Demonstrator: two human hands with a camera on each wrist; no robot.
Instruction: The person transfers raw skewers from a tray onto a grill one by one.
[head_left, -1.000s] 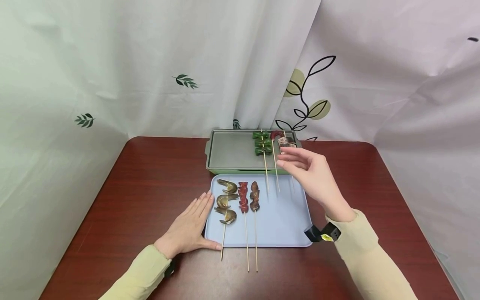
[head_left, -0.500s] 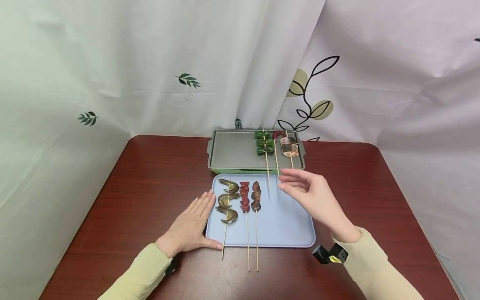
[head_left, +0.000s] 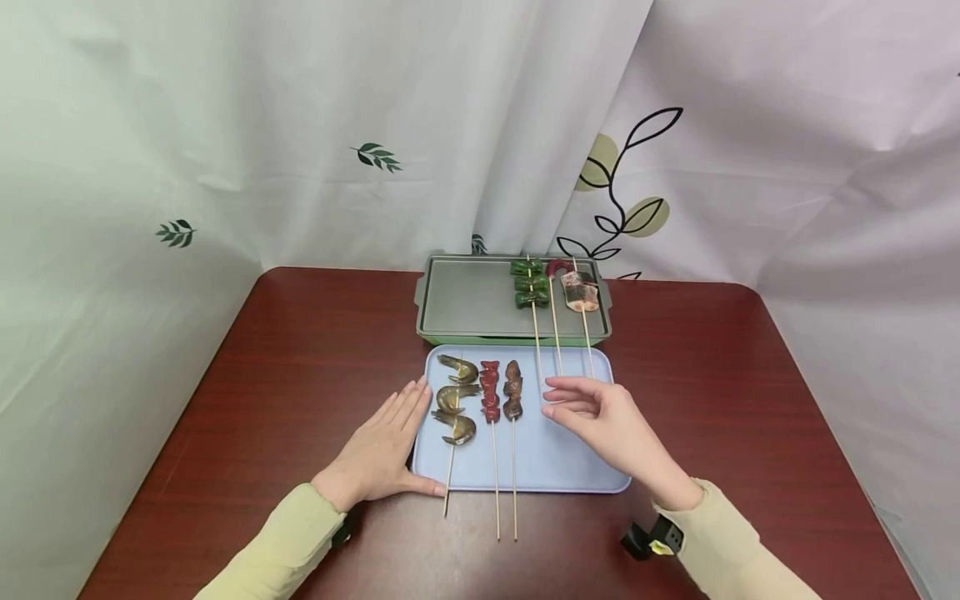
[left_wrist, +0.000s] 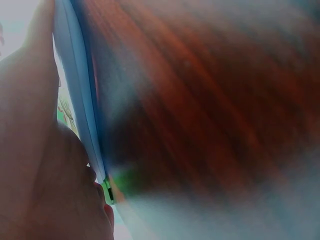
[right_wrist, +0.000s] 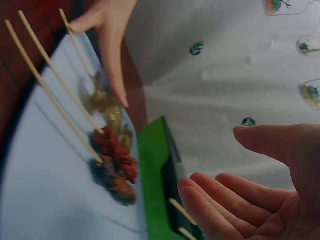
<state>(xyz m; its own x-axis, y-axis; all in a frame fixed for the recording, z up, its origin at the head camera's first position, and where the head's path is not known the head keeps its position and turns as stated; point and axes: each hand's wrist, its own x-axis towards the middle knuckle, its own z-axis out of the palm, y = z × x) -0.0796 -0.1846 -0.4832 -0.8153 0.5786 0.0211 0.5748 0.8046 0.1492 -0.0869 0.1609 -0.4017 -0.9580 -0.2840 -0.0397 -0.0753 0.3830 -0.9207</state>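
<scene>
My left hand (head_left: 382, 446) lies with straight fingers along the left edge of the light blue tray (head_left: 570, 467). Its thumb reaches the front rim, by the stick of the shrimp skewer (head_left: 453, 398). Beside that lie a red meat skewer (head_left: 490, 392) and a brown meat skewer (head_left: 513, 392). My right hand (head_left: 600, 417) hovers over the tray's right half; in the right wrist view thumb and fingers stand apart with nothing between them. Beyond it, a green pepper skewer (head_left: 531, 284), a skewer with a dark red curled piece (head_left: 557, 268) and a fish skewer (head_left: 581, 293) lie on the grill pan.
The green-sided grill pan (head_left: 472, 296) stands right behind the tray, and the sticks of its skewers stick out over the tray's back rim. Both are on a dark red wooden table (head_left: 315, 333). A white patterned curtain (head_left: 360, 125) hangs behind and at both sides.
My right hand has drawn back from the fish skewer toward me, over the tray, leaving that skewer in full view on the grill pan. The left hand stays in place.
</scene>
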